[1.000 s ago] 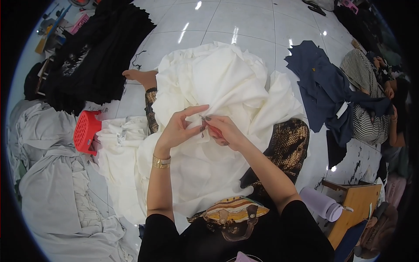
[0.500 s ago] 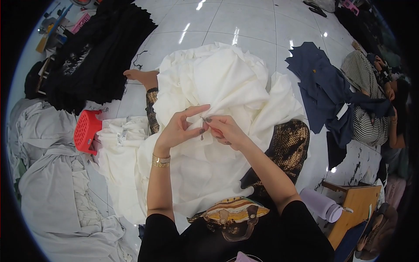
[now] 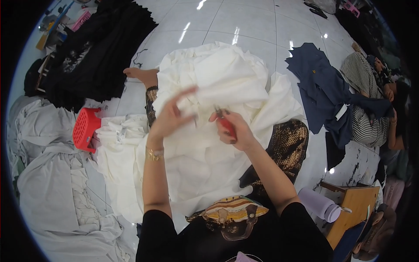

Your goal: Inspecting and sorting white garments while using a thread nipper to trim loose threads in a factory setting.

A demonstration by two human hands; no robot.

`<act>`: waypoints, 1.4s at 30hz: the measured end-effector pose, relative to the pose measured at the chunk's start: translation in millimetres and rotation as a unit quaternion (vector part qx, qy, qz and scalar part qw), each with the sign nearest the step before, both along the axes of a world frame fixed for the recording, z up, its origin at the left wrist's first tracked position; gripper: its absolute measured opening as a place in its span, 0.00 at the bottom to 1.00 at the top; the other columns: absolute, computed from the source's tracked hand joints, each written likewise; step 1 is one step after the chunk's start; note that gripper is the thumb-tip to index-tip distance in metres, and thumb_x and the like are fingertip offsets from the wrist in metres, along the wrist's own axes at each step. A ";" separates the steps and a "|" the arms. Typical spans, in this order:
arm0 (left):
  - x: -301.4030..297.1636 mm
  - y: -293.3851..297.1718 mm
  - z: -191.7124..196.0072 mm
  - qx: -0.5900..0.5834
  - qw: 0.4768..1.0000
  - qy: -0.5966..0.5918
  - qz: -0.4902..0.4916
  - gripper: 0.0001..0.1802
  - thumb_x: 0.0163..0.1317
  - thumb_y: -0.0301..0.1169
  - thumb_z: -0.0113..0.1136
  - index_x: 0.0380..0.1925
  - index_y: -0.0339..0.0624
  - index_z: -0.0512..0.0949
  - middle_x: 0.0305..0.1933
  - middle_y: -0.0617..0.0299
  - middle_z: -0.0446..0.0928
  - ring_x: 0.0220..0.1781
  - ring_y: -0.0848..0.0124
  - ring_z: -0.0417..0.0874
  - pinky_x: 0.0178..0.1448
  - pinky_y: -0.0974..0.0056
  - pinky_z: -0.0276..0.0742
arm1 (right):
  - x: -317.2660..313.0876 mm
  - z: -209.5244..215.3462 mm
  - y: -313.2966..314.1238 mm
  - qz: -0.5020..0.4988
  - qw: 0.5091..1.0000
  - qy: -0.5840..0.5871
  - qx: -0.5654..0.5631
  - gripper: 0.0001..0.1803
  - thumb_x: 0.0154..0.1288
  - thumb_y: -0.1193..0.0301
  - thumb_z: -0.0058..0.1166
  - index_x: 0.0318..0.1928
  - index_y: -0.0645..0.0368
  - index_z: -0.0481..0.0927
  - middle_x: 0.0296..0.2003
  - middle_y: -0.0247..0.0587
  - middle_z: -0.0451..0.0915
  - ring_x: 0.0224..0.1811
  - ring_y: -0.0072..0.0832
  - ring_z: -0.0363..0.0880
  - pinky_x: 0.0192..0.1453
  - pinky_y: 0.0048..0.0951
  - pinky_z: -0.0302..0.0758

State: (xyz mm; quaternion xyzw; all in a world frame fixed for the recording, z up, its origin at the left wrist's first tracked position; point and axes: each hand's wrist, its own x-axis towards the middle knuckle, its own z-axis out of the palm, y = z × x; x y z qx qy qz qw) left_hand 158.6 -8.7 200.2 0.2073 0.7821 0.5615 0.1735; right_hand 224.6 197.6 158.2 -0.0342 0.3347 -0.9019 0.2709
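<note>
My right hand (image 3: 233, 129) is closed around small red-handled thread snips (image 3: 226, 125), their dark tips pointing up and away from me. To its left, my left hand (image 3: 169, 118) is blurred by motion, its index finger and thumb spread apart with nothing visible between them. A gold bracelet circles that wrist. Beneath both hands, a large heap of white cloth (image 3: 214, 78) covers my lap and spreads over the floor in front of me. Neither hand grips the cloth.
At left, a red plastic stool (image 3: 87, 130) stands beside folded white cloth (image 3: 122, 153) and grey cloth (image 3: 52, 183). Black garments (image 3: 96, 56) are piled behind. To the right are navy cloth (image 3: 316, 87), a seated person (image 3: 369, 100), a lilac bottle (image 3: 318, 203) and a wooden box (image 3: 358, 209).
My hands have come apart from a pinch on the white cloth, the left moving left. The cloth has dropped flatter. The red snips now show in my right hand.
</note>
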 end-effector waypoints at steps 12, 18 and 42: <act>-5.9 -149.1 -20.1 -0.166 0.866 0.282 0.377 0.17 0.57 0.36 0.59 0.46 0.41 0.75 0.42 0.57 0.76 0.45 0.74 0.74 0.48 0.71 0.68 | 57.4 -37.7 18.2 -0.072 0.744 0.239 0.620 0.17 0.53 0.69 0.59 0.44 0.58 0.74 0.12 0.36 0.64 0.14 0.22 0.64 0.21 0.23 0.63; 101.8 -198.7 -72.2 -0.159 0.895 0.032 0.415 0.13 0.58 0.31 0.57 0.43 0.38 0.76 0.37 0.63 0.78 0.41 0.77 0.76 0.46 0.72 0.71 | 13.8 -25.0 37.2 -0.151 0.659 0.322 0.663 0.07 0.61 0.73 0.48 0.40 0.58 0.73 0.19 0.37 0.75 0.19 0.21 0.76 0.25 0.22 0.70; 142.2 -148.2 -74.6 -0.114 0.894 0.041 0.432 0.32 0.41 0.12 0.45 0.50 0.42 0.73 0.49 0.53 0.74 0.55 0.64 0.72 0.60 0.66 0.64 | 88.3 -4.2 -54.9 0.214 0.630 0.517 0.538 0.12 0.50 0.66 0.58 0.34 0.54 0.73 0.21 0.41 0.76 0.22 0.40 0.76 0.26 0.37 0.72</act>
